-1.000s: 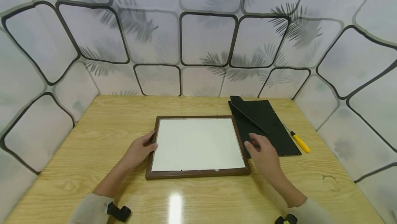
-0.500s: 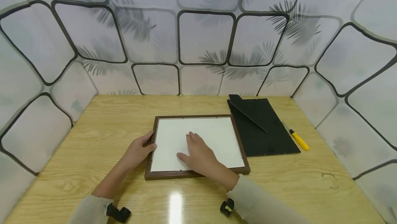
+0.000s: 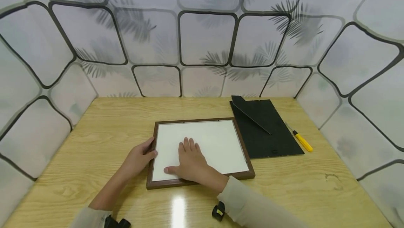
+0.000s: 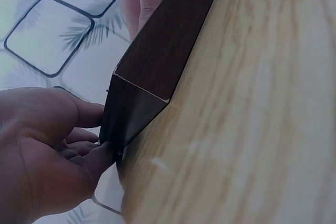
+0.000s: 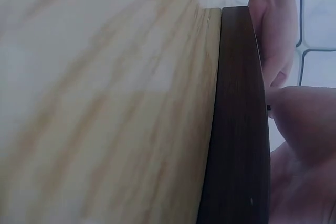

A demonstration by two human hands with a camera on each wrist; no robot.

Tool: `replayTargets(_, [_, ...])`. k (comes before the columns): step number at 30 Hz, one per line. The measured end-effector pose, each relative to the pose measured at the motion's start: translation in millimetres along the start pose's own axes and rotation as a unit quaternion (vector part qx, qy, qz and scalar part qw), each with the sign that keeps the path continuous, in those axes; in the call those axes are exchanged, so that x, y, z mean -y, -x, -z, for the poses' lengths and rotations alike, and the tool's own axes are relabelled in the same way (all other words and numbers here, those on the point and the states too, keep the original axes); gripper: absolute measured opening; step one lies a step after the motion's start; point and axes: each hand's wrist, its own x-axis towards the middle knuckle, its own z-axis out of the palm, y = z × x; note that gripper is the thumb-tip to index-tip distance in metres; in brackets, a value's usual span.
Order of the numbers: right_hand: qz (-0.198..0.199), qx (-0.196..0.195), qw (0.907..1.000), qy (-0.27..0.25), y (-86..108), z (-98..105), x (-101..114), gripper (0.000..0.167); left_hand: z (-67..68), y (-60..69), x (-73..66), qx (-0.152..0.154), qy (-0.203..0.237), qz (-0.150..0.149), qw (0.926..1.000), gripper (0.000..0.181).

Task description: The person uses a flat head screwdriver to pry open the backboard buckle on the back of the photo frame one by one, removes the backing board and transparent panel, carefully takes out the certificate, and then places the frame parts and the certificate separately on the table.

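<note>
A brown picture frame (image 3: 246, 151) lies on the table with a white sheet or board (image 3: 217, 143) filling its inside. My left hand (image 3: 137, 159) grips the frame's left edge, thumb on the near side of the rim. The left wrist view shows that hand (image 4: 52, 150) pinching the dark frame side (image 4: 157, 51) by its edge. Flat on the white surface, left of its middle, rests my right hand (image 3: 192, 163) with fingers straight and thumb spread. In the right wrist view the right hand (image 5: 310, 124) reaches over the frame's near side (image 5: 239, 119).
Right behind the frame lies a black backing board (image 3: 268, 129) with a stand leg (image 3: 250, 114) raised from it. A screwdriver with a yellow handle (image 3: 303, 142) lies to the right of the board. Patterned fabric walls (image 3: 205, 45) enclose the wooden table (image 3: 126, 112).
My right hand has come from beside the frame's right edge onto the white surface, then slid slightly left and flattened. The frame has turned slightly, its left side nearer me. My left hand keeps its grip.
</note>
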Motion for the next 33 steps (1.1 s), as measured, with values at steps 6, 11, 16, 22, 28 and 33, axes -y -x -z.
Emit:
replayTargets(6, [0.006, 0.005, 0.9999, 0.007, 2.8, 1.3, 2.2, 0.102, -0.5, -0.1, 0.8, -0.004, -0.005, -0.006, 1.0, 0.067])
replayTargets(11, [0.012, 0.005, 0.9997, 0.02, 4.9, 2.6, 3.5, 0.093, -1.3, -1.5, 2.9, -0.009, -0.012, -0.007, 0.9999, 0.064])
replayTargets(16, [0.015, -0.001, 0.9992, 0.038, 4.8, 2.7, 3.4, 0.086, -2.1, -2.5, 3.7, -0.014, -0.005, -0.008, 0.9999, 0.059])
replayTargets(22, [0.024, -0.024, 0.9977, 0.058, 3.8, 2.4, 1.2, 0.078, -1.6, -1.3, 4.5, -0.016, 0.008, -0.012, 0.9998, 0.057])
replayTargets(28, [0.022, -0.05, 0.9969, 0.056, 1.4, 0.7, -4.5, 0.069, 0.3, -1.9, 5.7, -0.008, 0.02, -0.01, 0.9997, 0.064])
replayTargets(33, [0.023, -0.054, 0.9979, 0.029, 1.9, 0.8, -6.2, 0.072, 0.3, -2.3, 6.4, -0.01, 0.035, -0.006, 0.9993, 0.065])
